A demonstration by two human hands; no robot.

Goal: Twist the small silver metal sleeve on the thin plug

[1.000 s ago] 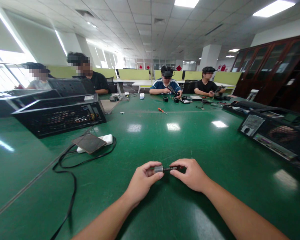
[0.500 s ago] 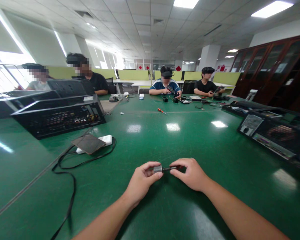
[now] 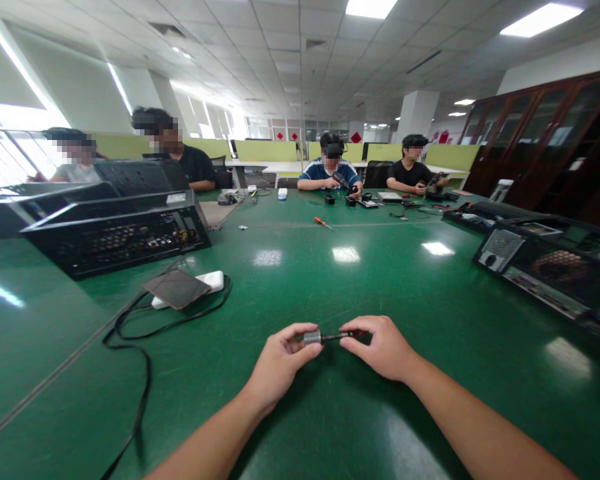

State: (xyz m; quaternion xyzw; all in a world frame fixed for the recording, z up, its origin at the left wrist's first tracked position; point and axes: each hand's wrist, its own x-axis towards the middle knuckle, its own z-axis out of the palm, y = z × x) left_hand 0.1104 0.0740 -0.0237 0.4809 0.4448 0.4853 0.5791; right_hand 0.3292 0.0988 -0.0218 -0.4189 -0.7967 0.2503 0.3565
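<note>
Just above the green table (image 3: 300,280), my left hand (image 3: 283,360) pinches a short silver metal cylinder (image 3: 312,338) between thumb and fingers. A thin dark shaft (image 3: 331,337) runs out of the cylinder's right end. Around the other end of that shaft my right hand (image 3: 377,347) is closed, thumb in front and fingers behind. Something reddish-brown shows between the right fingers, mostly hidden. I cannot tell whether cylinder and shaft are one piece.
To the left lie a dark flat plate (image 3: 176,289) on a white power strip (image 3: 214,280) and a black cable (image 3: 147,373). Open computer cases stand left (image 3: 115,233) and right (image 3: 545,267). An orange screwdriver (image 3: 322,222) lies farther back. Several people sit across the table.
My left hand has shifted slightly left with the silver cylinder, so a little more shaft shows between the hands. My right hand has hardly moved.
</note>
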